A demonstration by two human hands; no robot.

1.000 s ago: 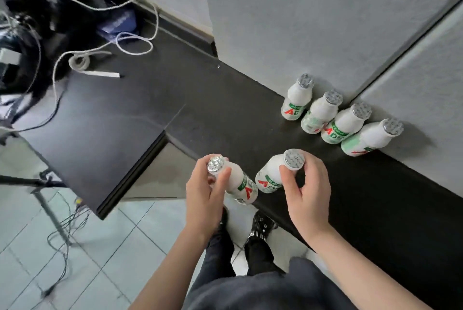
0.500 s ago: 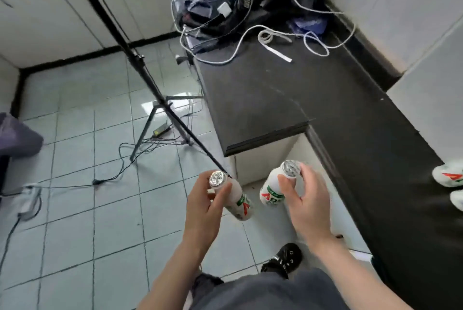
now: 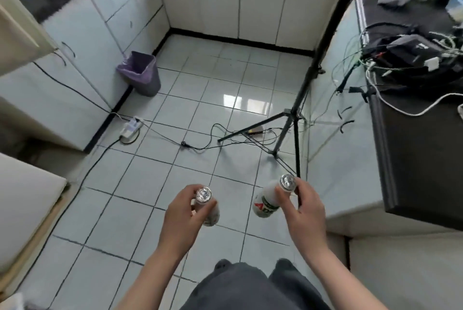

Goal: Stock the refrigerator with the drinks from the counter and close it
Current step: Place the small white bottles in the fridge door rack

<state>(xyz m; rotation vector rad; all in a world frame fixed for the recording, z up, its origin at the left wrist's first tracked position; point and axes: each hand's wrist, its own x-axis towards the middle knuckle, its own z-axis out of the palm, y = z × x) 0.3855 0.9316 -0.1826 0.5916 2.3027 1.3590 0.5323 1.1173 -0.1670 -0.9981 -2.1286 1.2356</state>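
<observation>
landmark: tripod [image 3: 293, 119], standing on the tiled floor [image 3: 160, 174] with its legs spread
left grip [image 3: 184, 212]: closed round the left bottle [image 3: 213, 214], thumb and fingers pinching the neck just under the foil cap
left bottle: white, held over the floor, nearer the camera than the tripod and to its left, roughly upright, label mostly hidden by the hand
right grip [image 3: 304, 207]: closed round the right bottle [image 3: 265, 203], fingertips on the neck below the foil cap
right bottle: white with a red and green label, just in front of the tripod's near leg, base tilted left
bottles: apart, not touching
tabletop [image 3: 413, 149]: dark, right of the tripod; tangle of cables [image 3: 406, 59] on its far end
bin [image 3: 141, 76]: purple liner, well left of the tripod, against the cabinets
power strip [image 3: 131, 128]: on the floor left of the tripod, cords running toward it
</observation>
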